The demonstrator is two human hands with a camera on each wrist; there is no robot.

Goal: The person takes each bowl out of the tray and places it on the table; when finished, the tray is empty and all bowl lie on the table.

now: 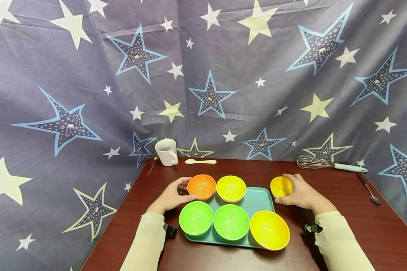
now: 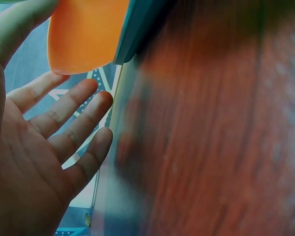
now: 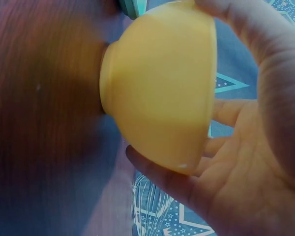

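On a teal tray (image 1: 257, 199) stand an orange bowl (image 1: 201, 187), a yellow bowl (image 1: 231, 189), two green bowls (image 1: 196, 218) and a larger yellow bowl (image 1: 270, 230), which overhangs the tray's right front corner. My left hand (image 1: 173, 194) is at the orange bowl's left side, thumb and index finger near its rim. In the left wrist view the other fingers (image 2: 71, 105) spread out straight, away from the bowl. To the tray's right, my right hand (image 1: 300, 192) grips a small yellow bowl (image 3: 162, 88) between thumb and fingers. That bowl is upright; whether its base touches the table cannot be told.
Along the back of the dark red table (image 1: 122, 233) are a white mug (image 1: 167, 152), a small gold spoon (image 1: 152, 165) and a cream spoon (image 1: 200, 162). At the back right lie a whisk (image 1: 329, 164) and a dark-handled spoon (image 1: 369, 189). A star-patterned cloth (image 1: 210, 56) hangs behind.
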